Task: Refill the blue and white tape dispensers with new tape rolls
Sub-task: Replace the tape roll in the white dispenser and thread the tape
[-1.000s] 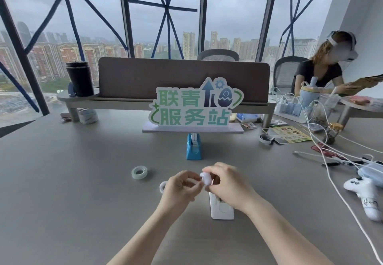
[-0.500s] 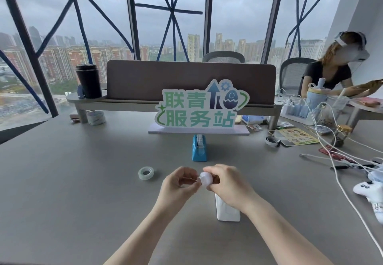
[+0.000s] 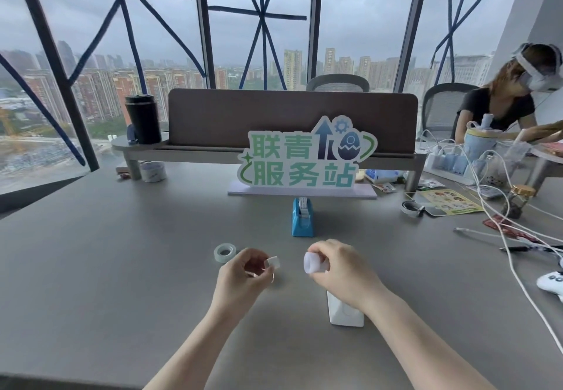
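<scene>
The blue tape dispenser point(image 3: 302, 218) stands on the grey table point(image 3: 122, 267) in front of the sign, with a tape roll in it. The white tape dispenser point(image 3: 345, 310) stands near me, partly hidden under my right wrist. My right hand point(image 3: 341, 264) grips a white plastic spool core point(image 3: 311, 262). My left hand point(image 3: 243, 270) pinches a small clear tape roll point(image 3: 272, 263) between thumb and fingers. The two hands are apart, with a gap between core and roll. A second clear tape roll point(image 3: 224, 252) lies flat on the table left of my left hand.
A green and white sign point(image 3: 304, 161) stands behind the blue dispenser. A desk shelf point(image 3: 195, 153) carries a black tumbler point(image 3: 143, 119). White cables point(image 3: 493, 225), a game controller point(image 3: 551, 281) and a jar point(image 3: 519, 200) crowd the right side. A person point(image 3: 502, 106) sits at back right.
My hands were together at the white core; now they have pulled apart, the left holding the small tape roll and the right keeping the core.
</scene>
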`<state>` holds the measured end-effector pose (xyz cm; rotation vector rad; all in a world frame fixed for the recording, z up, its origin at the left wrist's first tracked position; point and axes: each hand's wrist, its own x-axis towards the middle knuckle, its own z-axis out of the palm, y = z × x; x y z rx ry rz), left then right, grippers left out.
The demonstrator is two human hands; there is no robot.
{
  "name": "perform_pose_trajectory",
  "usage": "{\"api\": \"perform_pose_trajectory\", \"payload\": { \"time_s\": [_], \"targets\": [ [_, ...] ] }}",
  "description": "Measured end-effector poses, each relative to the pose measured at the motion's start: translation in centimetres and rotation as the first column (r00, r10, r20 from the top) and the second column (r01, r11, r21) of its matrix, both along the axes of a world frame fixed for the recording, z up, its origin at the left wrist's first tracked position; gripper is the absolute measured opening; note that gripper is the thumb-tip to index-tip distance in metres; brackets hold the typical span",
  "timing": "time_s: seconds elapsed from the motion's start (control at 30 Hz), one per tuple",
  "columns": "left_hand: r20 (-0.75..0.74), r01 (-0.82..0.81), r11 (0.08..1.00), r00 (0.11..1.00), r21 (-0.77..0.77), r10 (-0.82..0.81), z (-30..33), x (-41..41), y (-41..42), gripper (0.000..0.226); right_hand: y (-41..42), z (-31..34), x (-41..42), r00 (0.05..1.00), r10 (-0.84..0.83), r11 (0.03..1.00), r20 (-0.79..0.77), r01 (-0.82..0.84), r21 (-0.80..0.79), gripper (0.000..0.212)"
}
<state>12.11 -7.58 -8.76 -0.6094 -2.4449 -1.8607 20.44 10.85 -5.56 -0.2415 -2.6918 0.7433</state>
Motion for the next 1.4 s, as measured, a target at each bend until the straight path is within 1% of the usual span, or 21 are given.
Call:
{"api": "perform_pose_trajectory", "payload": {
  "time_s": [0.1,0.23,0.33,0.4,0.47,0.57,0.63,0.7,0.77,0.8,0.9,1.0,1.17,1.3,1.4],
  "targets": [
    [0.002,-0.044,0.998,0.999,-0.044,0.044,-0.6,-0.2,-1.5,0.007,-0.6,-0.4,-0.3,0.999,0.034,0.999,0.042,-0.035,0.04,0.015],
    [-0.029,-0.102,0.991,0.995,-0.081,0.1,-1.4,-0.4,-2.6,0.009,-2.8,-0.7,-1.5,0.974,0.036,0.988,0.223,-0.067,0.136,0.014],
    [-0.05,-0.147,0.985,0.988,-0.089,0.143,-1.5,-0.8,-3.1,0.012,-4.1,-1.3,-2.4,0.942,0.04,0.987,0.334,-0.09,0.135,0.017],
    [-0.054,-0.156,0.984,0.987,-0.089,0.152,-1.4,-0.9,-3.4,0.012,-4.4,-1.7,-2.8,0.935,0.025,0.986,0.354,-0.081,0.146,0.02],
    [-0.054,-0.168,0.981,0.985,-0.094,0.163,-1.3,-1.1,-3.7,0.013,-4.3,-1.9,-3.0,0.933,-0.016,0.969,0.359,-0.074,0.235,0.027],
    [-0.053,-0.18,0.979,0.983,-0.1,0.175,-1.2,-1.6,-4.2,0.015,-4.3,-2.2,-3.2,0.911,-0.113,0.91,0.397,-0.065,0.408,0.03],
    [-0.051,-0.181,0.979,0.983,-0.095,0.177,-1.2,-1.8,-4.5,0.017,-4.5,-2.2,-3.3,0.889,-0.145,0.886,0.435,-0.079,0.457,0.036],
    [-0.037,-0.179,0.981,0.984,-0.08,0.176,-1.1,-1.9,-4.9,0.018,-4.7,-1.7,-3.6,0.885,-0.142,0.896,0.444,-0.076,0.437,0.045],
    [-0.027,-0.176,0.982,0.984,-0.071,0.174,-0.9,-2.0,-5.1,0.018,-5.0,-0.7,-4.2,0.912,-0.103,0.924,0.398,-0.06,0.378,0.047],
    [-0.024,-0.183,0.981,0.983,-0.07,0.182,-0.9,-2.2,-5.4,0.017,-5.3,-0.3,-4.9,0.931,-0.056,0.938,0.362,-0.075,0.339,0.046],
    [-0.016,-0.221,0.973,0.975,-0.074,0.22,-0.9,-2.9,-6.4,0.011,-6.8,0.5,-7.7,0.954,0.108,0.954,0.28,-0.179,0.241,0.042],
    [-0.01,-0.256,0.965,0.967,-0.062,0.256,-0.9,-3.8,-7.6,0.01,-8.6,0.1,-10.9,0.939,0.2,0.933,0.28,-0.269,0.237,0.037],
    [0.002,-0.281,0.956,0.959,-0.087,0.282,-1.3,-5.0,-8.8,0.007,-10.4,-0.5,-14.8,0.918,0.236,0.891,0.317,-0.335,0.306,0.037],
    [0.001,-0.274,0.956,0.961,-0.104,0.275,-1.7,-5.9,-9.2,0.007,-10.7,-0.8,-16.2,0.906,0.194,0.914,0.377,-0.306,0.266,0.039],
    [0.011,-0.262,0.96,0.964,-0.097,0.265,-1.8,-6.2,-9.3,0.008,-10.8,-1.4,-16.8,0.9,0.214,0.905,0.379,-0.329,0.268,0.043]
  ]
}}
